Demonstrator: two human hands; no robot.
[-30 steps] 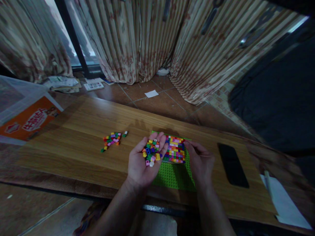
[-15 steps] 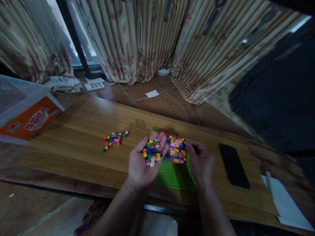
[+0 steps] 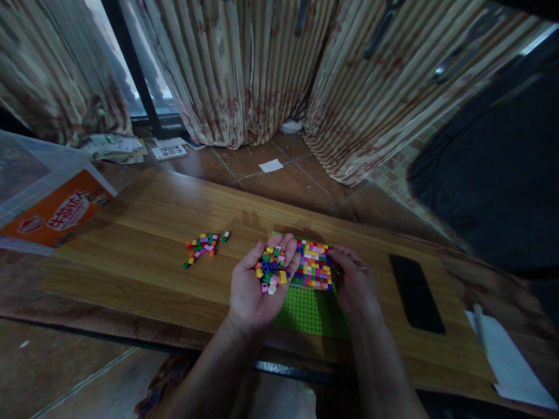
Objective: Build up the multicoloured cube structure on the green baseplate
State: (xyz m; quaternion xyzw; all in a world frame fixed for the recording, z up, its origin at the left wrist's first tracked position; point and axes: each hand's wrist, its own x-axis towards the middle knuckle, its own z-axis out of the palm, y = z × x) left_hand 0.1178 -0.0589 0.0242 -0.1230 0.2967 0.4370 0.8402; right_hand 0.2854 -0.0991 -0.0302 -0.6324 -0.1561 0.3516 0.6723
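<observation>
- Left hand (image 3: 250, 294): palm up, shallowly cupped, unclenched; carries a loose heap of small, blocky plastic bricks (image 3: 271, 272), mixed colours.
- Right hand (image 3: 356, 282): fingers curled, tips at right edge of brick panel (image 3: 312, 265); cannot tell whether a piece is pinched.
- Panel: rectangular, multicoloured, over far part of green, studded baseplate (image 3: 305, 314).
- Tabletop (image 3: 144, 244) beneath: wood-grained.
- Left of hands: scattered brick cluster (image 3: 202, 247).
- Right: flat black oblong (image 3: 417, 294); beyond it, white paper (image 3: 506, 361).
- Far left: translucent tub (image 3: 55, 215), orange label.
</observation>
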